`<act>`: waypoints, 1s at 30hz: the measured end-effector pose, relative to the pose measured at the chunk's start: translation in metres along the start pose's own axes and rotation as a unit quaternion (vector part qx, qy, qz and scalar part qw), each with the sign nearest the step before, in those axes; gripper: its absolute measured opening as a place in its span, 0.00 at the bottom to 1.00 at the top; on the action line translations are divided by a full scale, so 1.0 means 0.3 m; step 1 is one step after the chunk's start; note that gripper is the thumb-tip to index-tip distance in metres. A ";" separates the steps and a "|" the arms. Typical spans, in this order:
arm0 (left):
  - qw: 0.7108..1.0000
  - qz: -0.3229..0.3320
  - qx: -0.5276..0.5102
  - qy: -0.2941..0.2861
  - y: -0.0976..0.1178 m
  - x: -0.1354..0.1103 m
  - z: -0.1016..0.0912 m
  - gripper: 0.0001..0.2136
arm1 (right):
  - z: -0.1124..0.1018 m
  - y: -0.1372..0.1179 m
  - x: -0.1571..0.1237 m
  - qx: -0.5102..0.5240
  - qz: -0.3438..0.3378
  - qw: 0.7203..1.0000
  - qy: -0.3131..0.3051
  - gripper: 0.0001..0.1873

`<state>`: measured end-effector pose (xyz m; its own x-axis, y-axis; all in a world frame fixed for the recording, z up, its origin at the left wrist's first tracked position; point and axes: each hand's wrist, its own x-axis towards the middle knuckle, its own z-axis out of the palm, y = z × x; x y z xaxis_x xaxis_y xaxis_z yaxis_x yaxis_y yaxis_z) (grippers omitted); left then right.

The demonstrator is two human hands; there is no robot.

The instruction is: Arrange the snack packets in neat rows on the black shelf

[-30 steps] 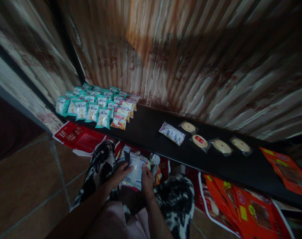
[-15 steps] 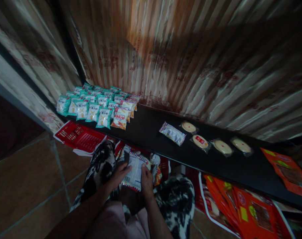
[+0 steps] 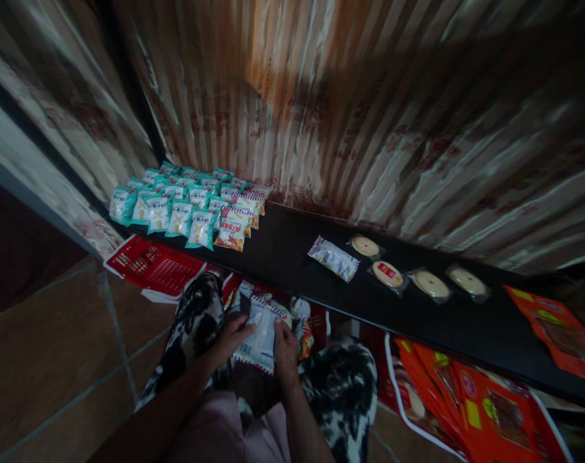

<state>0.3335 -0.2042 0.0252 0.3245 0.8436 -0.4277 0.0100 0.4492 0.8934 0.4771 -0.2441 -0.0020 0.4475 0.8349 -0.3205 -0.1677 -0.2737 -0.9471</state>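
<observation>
Between my knees I hold a silvery snack bag (image 3: pixel 259 335) by its two sides, its back seam facing up. My left hand (image 3: pixel 233 339) grips the left edge, with the thumb lying on top. On the right edge, my right hand (image 3: pixel 284 347) is closed with its thumb on the bag. Right behind it, more snack packs (image 3: pixel 302 325) show in a red basket (image 3: pixel 324 326), partly hidden by the shelf. Several teal-and-white snack bags (image 3: pixel 180 215) stand in rows on the shelf's left end, beside red-and-white shrimp snack bags (image 3: pixel 232 228).
The black shelf (image 3: pixel 287 241) runs across in front of me. On it lie one silvery bag (image 3: pixel 335 258), several round wrapped pastries (image 3: pixel 387 274) and an orange packet (image 3: pixel 555 331). Below are a red basket (image 3: pixel 161 265) at left and orange packets (image 3: pixel 490 411) in a basket at right.
The bag in my hands has shifted very slightly, its lower edge tilting a little. Both hands keep nearly the same place, and the shelf items have not moved.
</observation>
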 end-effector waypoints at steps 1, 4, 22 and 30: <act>1.000 0.000 0.002 0.000 0.002 -0.001 -0.001 0.21 | -0.001 0.006 0.002 -0.007 -0.004 1.000 0.009 0.25; 1.000 -0.001 0.001 -0.007 0.003 -0.004 -0.001 0.19 | -0.002 0.016 0.006 -0.013 -0.007 1.000 0.025 0.26; 0.995 0.057 0.064 0.055 -0.044 0.028 -0.022 0.21 | 0.009 -0.023 -0.022 -0.176 -0.215 0.960 0.040 0.17; 0.984 0.097 0.130 0.071 -0.016 0.004 0.001 0.16 | 0.004 -0.017 -0.024 -0.180 -0.244 0.953 0.012 0.14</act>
<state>0.3340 -0.2054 0.0202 0.2095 0.9470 -0.2437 0.2080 0.2004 0.9574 0.4736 -0.2480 0.0052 0.4155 0.8947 0.1640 0.3762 -0.0048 -0.9265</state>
